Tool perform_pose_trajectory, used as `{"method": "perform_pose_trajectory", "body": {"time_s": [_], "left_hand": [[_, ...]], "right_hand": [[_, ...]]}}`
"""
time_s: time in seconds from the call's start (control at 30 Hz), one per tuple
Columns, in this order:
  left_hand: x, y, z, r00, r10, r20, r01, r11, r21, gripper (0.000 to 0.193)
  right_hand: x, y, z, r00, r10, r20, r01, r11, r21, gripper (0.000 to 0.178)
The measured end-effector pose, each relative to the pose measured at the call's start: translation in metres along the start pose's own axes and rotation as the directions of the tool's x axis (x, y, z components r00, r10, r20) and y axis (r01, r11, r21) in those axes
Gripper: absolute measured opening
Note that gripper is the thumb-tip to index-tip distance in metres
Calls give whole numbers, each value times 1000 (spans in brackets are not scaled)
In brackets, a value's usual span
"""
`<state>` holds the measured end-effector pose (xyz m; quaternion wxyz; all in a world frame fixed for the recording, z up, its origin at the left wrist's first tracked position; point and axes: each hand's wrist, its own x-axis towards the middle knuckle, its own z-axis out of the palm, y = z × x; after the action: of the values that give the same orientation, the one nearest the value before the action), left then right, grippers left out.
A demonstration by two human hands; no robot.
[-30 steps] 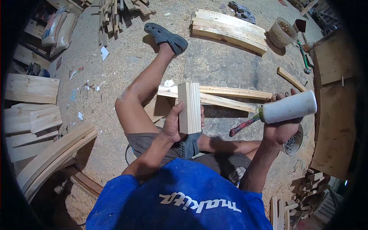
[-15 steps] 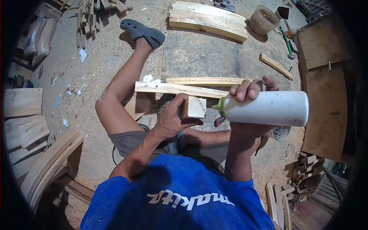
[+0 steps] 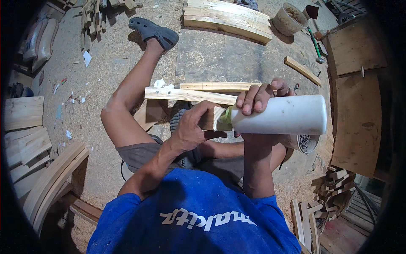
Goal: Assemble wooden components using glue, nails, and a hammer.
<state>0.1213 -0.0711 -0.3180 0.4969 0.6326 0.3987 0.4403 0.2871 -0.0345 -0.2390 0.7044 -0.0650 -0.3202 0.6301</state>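
In the head view, the left hand (image 3: 188,129) is curled firmly around a squarish wooden block (image 3: 207,119), its digits pressing from above and below, which leaves the end face bare toward the right; that grip probably serves to steady the block and keep skin off the face. The right hand (image 3: 261,96) is wrapped around a white squeeze bottle (image 3: 287,115), its fingers bent over the top and the palm hidden beneath. The bottle lies on its side, seemingly so that its greenish nozzle (image 3: 227,117) points straight at the block's end; whether tip and wood touch, I cannot tell. Both are held up over the lap, perhaps for a close look. Beyond, two wooden strips (image 3: 190,95) lie on the floor (image 3: 237,63), and a tub (image 3: 314,146) of nails stands near the right forearm, presumably for easy reach.
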Motion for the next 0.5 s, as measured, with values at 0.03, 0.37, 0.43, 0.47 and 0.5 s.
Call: {"method": "perform_pose_trajectory", "body": {"time_s": [0.03,0.37,0.43,0.47,0.5], "left_hand": [[0,1,1,1000,-15,3,15,1000,19,63],[-4,-8,-1,1000,-19,-23,21,996,88,66],[-6,-15,-1,999,-36,-26,38,995,89,67],[-8,-18,-3,992,-123,-36,118,987,-110,68],[-9,-21,-4,973,-229,-11,214,925,-314,69]], "right_hand": [[0,0,0,1000,-13,-18,13,1000,-3,57],[-8,-15,-24,990,-84,-116,65,986,-154,68],[1,-47,-48,897,101,-430,-117,993,-10,71],[9,-59,-64,837,92,-539,-191,973,-131,71],[19,-74,-84,735,16,-678,-283,916,-285,71]]}}
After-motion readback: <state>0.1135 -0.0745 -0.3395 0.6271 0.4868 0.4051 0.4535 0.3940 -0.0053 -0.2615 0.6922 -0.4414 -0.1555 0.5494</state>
